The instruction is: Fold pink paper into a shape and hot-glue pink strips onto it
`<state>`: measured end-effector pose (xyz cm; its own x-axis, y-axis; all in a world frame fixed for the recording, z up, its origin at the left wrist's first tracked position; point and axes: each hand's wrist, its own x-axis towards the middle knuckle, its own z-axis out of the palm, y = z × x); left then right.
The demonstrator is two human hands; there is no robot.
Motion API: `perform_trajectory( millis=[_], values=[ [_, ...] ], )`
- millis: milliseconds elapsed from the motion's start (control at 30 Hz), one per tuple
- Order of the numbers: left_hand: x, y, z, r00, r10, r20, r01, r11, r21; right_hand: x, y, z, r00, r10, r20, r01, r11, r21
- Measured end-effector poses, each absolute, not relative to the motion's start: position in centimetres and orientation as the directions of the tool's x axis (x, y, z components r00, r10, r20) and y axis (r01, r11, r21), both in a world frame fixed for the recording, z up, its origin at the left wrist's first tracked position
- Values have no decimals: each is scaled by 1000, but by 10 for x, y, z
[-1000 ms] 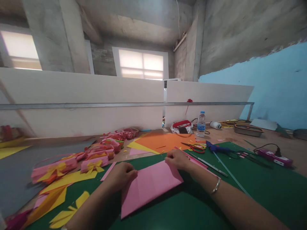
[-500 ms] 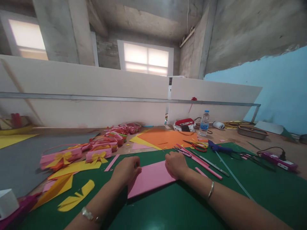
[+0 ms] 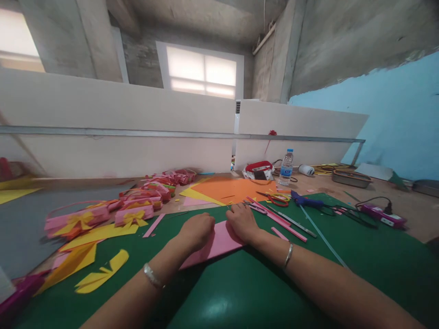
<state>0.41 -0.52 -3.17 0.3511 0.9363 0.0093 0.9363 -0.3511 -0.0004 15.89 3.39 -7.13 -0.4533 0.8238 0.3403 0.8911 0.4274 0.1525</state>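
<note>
A folded pink sheet [image 3: 219,243], felt or paper, lies on the green mat [image 3: 202,304] in front of me. My left hand [image 3: 199,230] is closed over its left part, with the fingertips hidden behind the knuckles. Curled over the far right edge of the sheet is my right hand [image 3: 243,223], fingers closed on it. The two hands are close together along the far edge. Pink strips [image 3: 277,214] lie just to the right of my right hand, along with small scissors [image 3: 257,209]. A cut yellow bow shape [image 3: 103,273] rests left of my left forearm.
Pink bow-trimmed pieces [image 3: 133,214] are heaped at the left. Orange sheets [image 3: 233,189] lie beyond the mat. Towards the right are orange-handled scissors [image 3: 279,199], a blue glue gun [image 3: 305,200], a purple power strip [image 3: 384,215] and a water bottle [image 3: 286,168].
My left hand has moved right and away from me over the pink sheet, nearer my right hand, covering more of it. The view has shifted slightly.
</note>
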Motion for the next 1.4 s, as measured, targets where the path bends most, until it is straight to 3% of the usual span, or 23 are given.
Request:
perform_trajectory(
  millis=[300, 533, 867, 933, 1000, 1067, 1200, 1400],
  values=[
    [28, -31, -59, 249, 956, 153, 966, -235, -104, 161, 33, -74, -457, 826, 330, 888, 447, 112],
    [3, -48, -54, 244, 967, 70, 967, -237, -94, 162, 32, -74, -461, 818, 344, 885, 454, 106],
    [-63, -75, -42, 22, 997, -71, 988, -32, -150, 161, 36, -75, -469, 823, 321, 881, 464, 97],
    [-56, -66, -33, 74, 997, -18, 989, -76, -126, 161, 35, -74, -471, 822, 320, 880, 465, 102],
    [-39, -54, -27, 247, 960, 130, 966, -254, 41, 161, 33, -73, -474, 817, 329, 878, 465, 112],
    [-20, -41, -28, 338, 929, 150, 931, -354, 94, 160, 31, -73, -473, 813, 340, 879, 461, 122],
    [-3, -28, -50, 493, 869, 38, 860, -493, 131, 158, 32, -77, -463, 822, 330, 885, 447, 129],
    [-13, -31, -67, 496, 868, -15, 858, -487, 161, 165, 41, -56, -468, 843, 266, 884, 449, 131]
  ],
)
